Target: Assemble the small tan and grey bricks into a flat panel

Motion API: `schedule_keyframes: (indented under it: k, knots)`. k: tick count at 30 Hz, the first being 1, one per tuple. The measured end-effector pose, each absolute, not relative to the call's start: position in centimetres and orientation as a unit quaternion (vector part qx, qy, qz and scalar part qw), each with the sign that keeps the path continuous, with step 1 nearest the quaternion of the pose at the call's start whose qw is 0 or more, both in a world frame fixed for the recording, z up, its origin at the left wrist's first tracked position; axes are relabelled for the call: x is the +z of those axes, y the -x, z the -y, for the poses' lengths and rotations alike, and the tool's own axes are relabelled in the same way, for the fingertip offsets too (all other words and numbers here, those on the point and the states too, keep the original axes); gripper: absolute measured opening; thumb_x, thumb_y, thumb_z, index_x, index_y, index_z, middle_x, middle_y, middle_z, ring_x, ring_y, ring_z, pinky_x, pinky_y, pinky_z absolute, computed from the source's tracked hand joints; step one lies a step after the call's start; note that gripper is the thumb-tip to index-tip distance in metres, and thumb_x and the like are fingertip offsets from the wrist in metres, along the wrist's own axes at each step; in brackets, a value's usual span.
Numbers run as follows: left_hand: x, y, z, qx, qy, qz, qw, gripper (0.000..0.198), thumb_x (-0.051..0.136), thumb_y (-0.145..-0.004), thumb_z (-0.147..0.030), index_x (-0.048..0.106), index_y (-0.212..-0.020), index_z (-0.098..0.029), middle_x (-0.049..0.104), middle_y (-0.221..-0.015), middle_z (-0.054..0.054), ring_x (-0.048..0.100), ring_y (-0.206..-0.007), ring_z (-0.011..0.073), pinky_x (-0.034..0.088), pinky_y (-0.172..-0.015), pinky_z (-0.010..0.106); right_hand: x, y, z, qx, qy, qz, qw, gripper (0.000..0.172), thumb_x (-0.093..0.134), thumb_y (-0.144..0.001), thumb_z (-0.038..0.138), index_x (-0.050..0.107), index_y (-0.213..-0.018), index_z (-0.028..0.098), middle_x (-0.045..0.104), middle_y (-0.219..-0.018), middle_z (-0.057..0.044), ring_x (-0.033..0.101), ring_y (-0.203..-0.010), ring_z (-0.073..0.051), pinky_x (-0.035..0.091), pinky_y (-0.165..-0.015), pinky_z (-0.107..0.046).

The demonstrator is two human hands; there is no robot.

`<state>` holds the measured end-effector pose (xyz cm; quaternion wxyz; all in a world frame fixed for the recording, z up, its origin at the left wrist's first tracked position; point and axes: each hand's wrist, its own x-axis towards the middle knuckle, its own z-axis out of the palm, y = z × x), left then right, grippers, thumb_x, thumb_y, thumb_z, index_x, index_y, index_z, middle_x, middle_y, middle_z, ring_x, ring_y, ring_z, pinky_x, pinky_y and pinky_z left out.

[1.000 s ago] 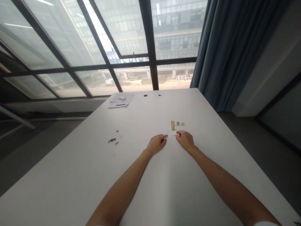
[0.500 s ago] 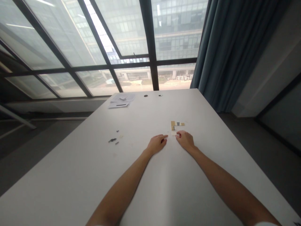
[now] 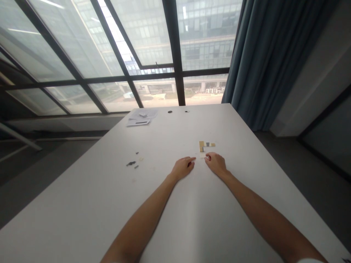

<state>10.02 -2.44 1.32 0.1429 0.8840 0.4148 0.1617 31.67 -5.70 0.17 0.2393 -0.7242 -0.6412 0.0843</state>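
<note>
While working over white table (image 3: 95, 204), resting left hand (image 3: 183, 167) on it, extending index finger apart from curled others; curling right hand (image 3: 216, 162) on near side of yellow-grey strips (image 3: 201, 143), with fingertips at pale piece (image 3: 202, 155) on table, pinching or merely touching: cannot tell.

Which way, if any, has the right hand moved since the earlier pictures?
No: the right hand shows no visible shift, judged against the dark round spot near the far edge of the white table.
</note>
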Motion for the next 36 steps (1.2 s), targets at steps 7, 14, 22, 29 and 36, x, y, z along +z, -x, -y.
schedule_keyframes:
  k: [7,14,22,29,36]
  knots:
    - [1.2,-10.0,2.4,0.162,-0.883,-0.416,0.145,0.039,0.046,-0.097,-0.031,0.068,-0.128,-0.024,0.071,-0.096,0.005,0.065,-0.084,0.0179,0.048,-0.081,0.026,0.1,-31.7,5.7,0.077,0.72,0.63,0.281,0.019,0.059,-0.089,0.029,0.073,-0.096,0.019,0.071,-0.082,-0.004,0.061,-0.073,-0.017,0.037,-0.065,-0.026]
    - [0.8,-9.9,2.2,0.194,-0.877,-0.41,0.16,0.038,0.048,-0.095,-0.027,0.069,-0.125,-0.024,0.072,-0.095,0.004,0.064,-0.084,0.017,0.048,-0.082,0.026,0.5,-30.6,6.7,0.101,0.581,0.718,0.37,0.018,0.054,-0.091,0.025,0.07,-0.085,0.019,0.067,-0.076,-0.001,0.057,-0.069,-0.014,0.038,-0.068,-0.024]
    - [0.9,-10.0,2.2,0.213,-0.86,-0.422,0.192,0.032,0.049,-0.092,-0.022,0.075,-0.111,-0.022,0.074,-0.102,0.005,0.065,-0.09,0.0173,0.049,-0.086,0.027,0.7,-28.4,8.2,0.159,0.471,0.838,0.227,0.013,0.06,-0.084,0.021,0.067,-0.073,0.019,0.067,-0.072,-0.001,0.055,-0.067,-0.014,0.037,-0.068,-0.023]
    - [1.1,-10.0,2.3,0.195,-0.869,-0.415,0.186,0.025,0.05,-0.091,-0.023,0.075,-0.093,-0.022,0.074,-0.095,0.003,0.065,-0.088,0.0175,0.049,-0.082,0.027,1.3,-28.4,8.3,0.177,0.498,0.823,0.208,0.017,0.057,-0.086,0.023,0.065,-0.071,0.019,0.066,-0.071,-0.001,0.053,-0.068,-0.014,0.036,-0.068,-0.023]
    - [1.5,-10.2,2.7,0.193,-0.869,-0.415,0.189,0.026,0.049,-0.09,-0.022,0.075,-0.093,-0.022,0.074,-0.095,0.004,0.065,-0.089,0.0172,0.048,-0.082,0.025,0.7,-28.6,8.2,0.183,0.486,0.825,0.223,0.02,0.057,-0.087,0.024,0.062,-0.068,0.018,0.063,-0.068,0.001,0.051,-0.066,-0.013,0.033,-0.066,-0.023]
